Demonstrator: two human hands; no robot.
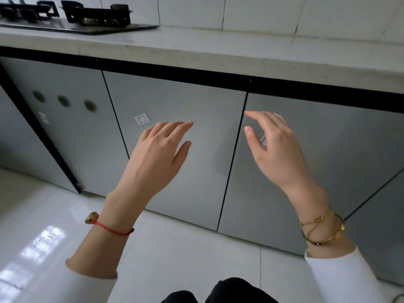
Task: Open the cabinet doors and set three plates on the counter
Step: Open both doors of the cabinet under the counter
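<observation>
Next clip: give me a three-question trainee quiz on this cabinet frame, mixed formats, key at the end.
1. True or false: the cabinet doors are already open.
2. Which wrist wears the red cord? A) left B) right
3. Fill in: on the counter at far left sits a black gas ____.

Key: 1 false, both doors are shut, with the left hand and right hand open in front of them. 2 A. 3 stove.
</observation>
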